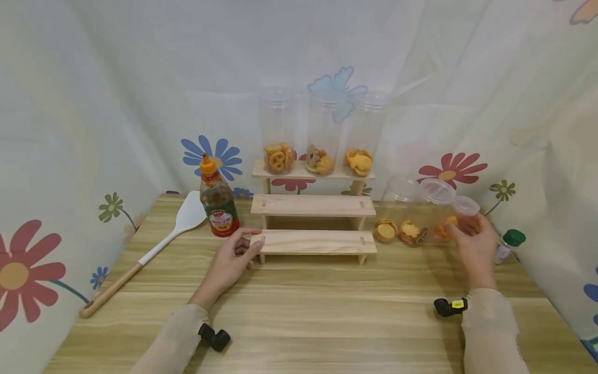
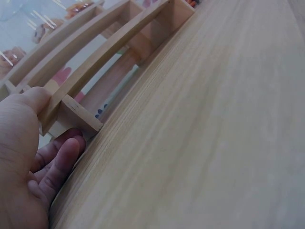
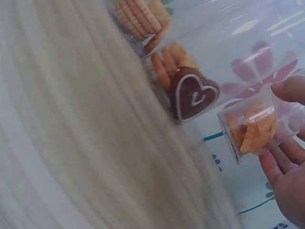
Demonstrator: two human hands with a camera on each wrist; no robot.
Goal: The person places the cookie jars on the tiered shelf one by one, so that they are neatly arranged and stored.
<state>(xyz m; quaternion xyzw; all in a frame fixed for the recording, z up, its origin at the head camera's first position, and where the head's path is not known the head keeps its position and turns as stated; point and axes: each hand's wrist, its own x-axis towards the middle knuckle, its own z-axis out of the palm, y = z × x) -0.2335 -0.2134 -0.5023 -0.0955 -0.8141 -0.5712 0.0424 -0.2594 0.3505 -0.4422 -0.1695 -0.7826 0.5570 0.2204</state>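
Over the matte, wood-grained bench [image 1: 336, 306], the left hand [image 1: 232, 255] grips the left end of the lowest board of a pale, three-tiered wooden rack [image 1: 313, 243]; that grip is narrow, closed about the board's corner. Out at the right, the right hand's [image 1: 477, 246] grip pinches a small, clear plastic cylindrical jar [image 3: 264, 109] of orange snacks; whether its base fully clears the bench is hard to tell.

This step seems to call for light, even pressure, since smooth, thin plastic could flex or slip, with the lid uppermost and the left hand merely steadying the frame. Moving it clear of its neighbours sideways looks wise.

Beside it stand a clear jar of ridged, round biscuits [image 1: 394, 205] and a clear jar with a brown heart cookie [image 1: 425, 210] (the heart wears a white piped outline). Well to the left is an orange-capped, red-brown sauce bottle [image 1: 218, 208], glossy and tapered. Farthest, three tall, transparent jars line the rack's top board before a softly creased, flower-printed cloth [image 1: 154, 104].
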